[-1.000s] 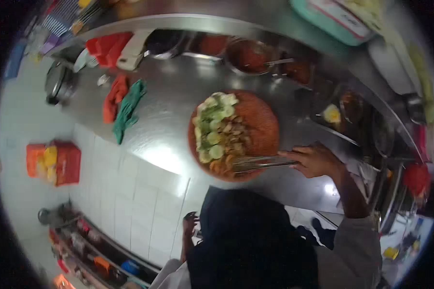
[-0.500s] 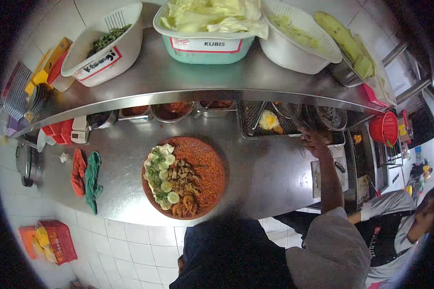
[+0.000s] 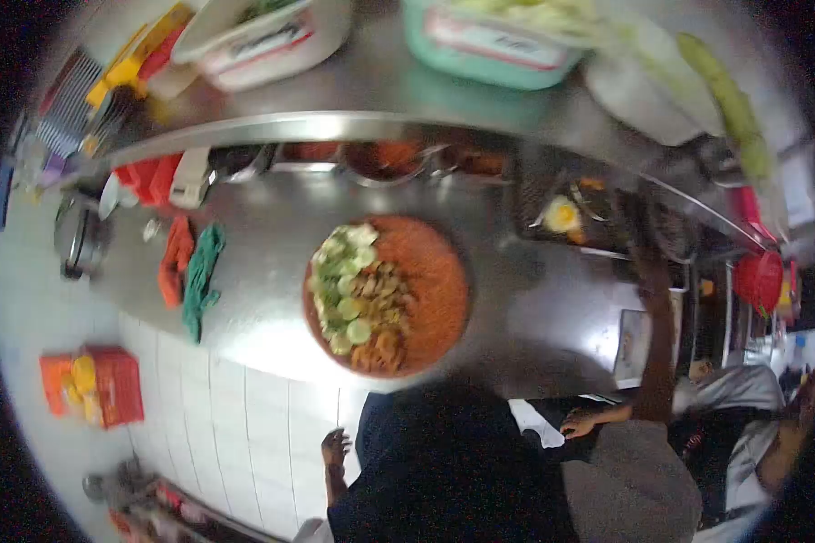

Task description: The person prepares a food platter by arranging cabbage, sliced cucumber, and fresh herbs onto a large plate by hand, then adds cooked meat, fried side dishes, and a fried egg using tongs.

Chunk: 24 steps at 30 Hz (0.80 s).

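My right arm reaches forward over the right part of the counter, and my right hand (image 3: 641, 242) is smeared by motion beside the dark mesh tray. On that tray lies a fried egg (image 3: 561, 215). Whether the right hand holds anything is not clear. Low at my side, off the counter, my left hand (image 3: 336, 446) hangs with its fingers apart and nothing in it. In front of my body stands a round clay dish; red sambal (image 3: 433, 294) covers its right side, with cucumber slices (image 3: 359, 330), greens and brown fried pieces on the left.
Above the counter runs a steel shelf (image 3: 353, 122) with vegetable tubs, including a green tub (image 3: 489, 63). Red and green cloths (image 3: 205, 276) lie left. A co-worker's hand (image 3: 580, 423) is at right, and a red crate (image 3: 118, 389) sits lower left.
The view has shifted, so the counter things appear farther right and higher. My left hand has come into sight at my side. My right hand remains by the tray, now blurred.
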Tool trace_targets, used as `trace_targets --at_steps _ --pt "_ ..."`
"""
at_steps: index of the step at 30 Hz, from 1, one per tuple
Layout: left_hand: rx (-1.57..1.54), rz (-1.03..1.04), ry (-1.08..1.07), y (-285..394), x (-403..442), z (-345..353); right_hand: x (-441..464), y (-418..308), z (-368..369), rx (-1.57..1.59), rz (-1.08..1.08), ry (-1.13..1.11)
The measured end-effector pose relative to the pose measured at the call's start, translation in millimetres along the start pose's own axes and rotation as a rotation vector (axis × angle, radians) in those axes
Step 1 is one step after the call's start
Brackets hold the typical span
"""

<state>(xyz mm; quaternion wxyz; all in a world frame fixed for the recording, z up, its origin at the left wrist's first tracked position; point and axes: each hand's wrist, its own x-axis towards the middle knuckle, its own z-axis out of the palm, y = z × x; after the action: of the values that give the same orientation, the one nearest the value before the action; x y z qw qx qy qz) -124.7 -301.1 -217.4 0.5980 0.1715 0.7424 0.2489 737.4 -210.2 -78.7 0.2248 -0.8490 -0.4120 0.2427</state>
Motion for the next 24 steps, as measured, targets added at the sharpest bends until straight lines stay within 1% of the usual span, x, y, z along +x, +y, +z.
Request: trace_targets --at_steps 1,2,3,4,5,6,7,9,10,11,12,13,14,15,16,17,18,19,21,22,23,24 --pt "-0.144 -0.012 -0.061 4 -6 4 -33 -28 -11 -0.050 0.054 -0.054" --pt "-0.012 0.037 -0.008 2 -19 12 -55 -47 -9 -0.019 0.084 -0.145" --pt "-0.022 0.039 -0.020 -11 -12 11 -75 -72 -4 0.012 0.098 -0.225" --pt "0.009 0.020 -0.003 8 -23 17 -93 -103 2 0.038 0.087 -0.279" --pt "0.108 0.108 0.051 26 -36 26 -109 -136 7 0.058 0.046 -0.330" --pt "0.147 0.149 0.080 34 -37 29 -122 -168 15 0.069 -0.008 -0.376" --pt "0.190 0.232 0.080 44 -38 30 -127 -201 22 0.087 -0.083 -0.417" --pt "0.170 0.281 0.105 71 -39 35 -122 -252 32 0.035 -0.284 -0.555" --pt "0.203 0.356 0.103 80 -34 32 -119 -263 41 -0.091 -0.530 -0.632" --pt "0.236 0.365 0.138 101 -36 35 -117 -277 50 -0.093 -0.534 -0.637" --pt "0.307 0.493 0.163 119 -35 35 -116 -291 60 -0.241 -0.704 -0.688" --pt "0.312 0.587 0.229 140 -41 40 -113 -301 67 -0.391 -0.872 -0.732" --pt "0.259 0.649 0.227 160 -49 44 -108 -305 75 -0.390 -0.876 -0.733" --pt "0.206 0.711 0.225 179 -58 49 -102 -307 86 -0.479 -1.019 -0.710" --pt "0.203 0.710 0.229 195 -67 53 -97 -310 94 -0.568 -1.163 -0.683" --pt "0.278 0.759 0.228 209 -75 59 -93 -315 99 -0.569 -1.170 -0.686" --pt "0.352 0.807 0.228 224 -86 66 -89 -322 104 -0.608 -1.279 -0.650" --pt "0.418 0.914 0.208 242 -101 77 -85 -327 108 -0.644 -1.388 -0.613" --pt "0.544 0.970 0.093 264 -119 98 -76 -337 111 -0.679 -1.395 -0.664" --pt "0.588 1.020 0.017 261 -117 106 -72 -341 113 -0.714 -1.392 -0.710" --pt "0.632 1.069 -0.062 258 -114 113 -68 -340 115 -0.713 -1.397 -0.711" --pt "0.715 1.074 -0.096 258 -114 120 -63 -336 118 -0.661 -1.447 -0.689"
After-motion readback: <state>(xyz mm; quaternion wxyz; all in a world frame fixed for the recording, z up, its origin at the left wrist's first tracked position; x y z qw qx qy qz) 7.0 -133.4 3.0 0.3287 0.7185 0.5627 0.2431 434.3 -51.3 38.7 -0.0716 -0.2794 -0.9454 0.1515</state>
